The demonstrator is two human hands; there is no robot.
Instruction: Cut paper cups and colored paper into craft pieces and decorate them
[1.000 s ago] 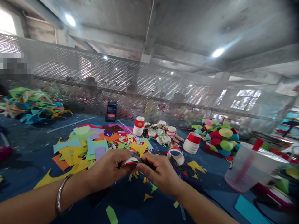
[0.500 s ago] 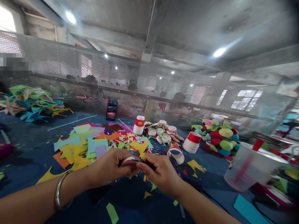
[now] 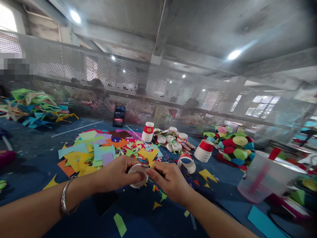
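My left hand, with a silver bangle at the wrist, grips a white paper cup piece between thumb and fingers. At the piece's upper right edge is my right hand, its fingers closed around something thin and dark that I cannot make out. The two hands nearly meet. Behind them lies a pile of coloured paper scraps. A red and white cut cup ring rests on the table just beyond my right hand.
Stacked red and white cups, a heap of cup bases and colourful paper balls stand farther back. A translucent bucket is at the right. A perforated metal screen runs behind the blue table.
The cup piece has turned in my left hand, so its round white face shows more. Both hands stay in nearly the same place.
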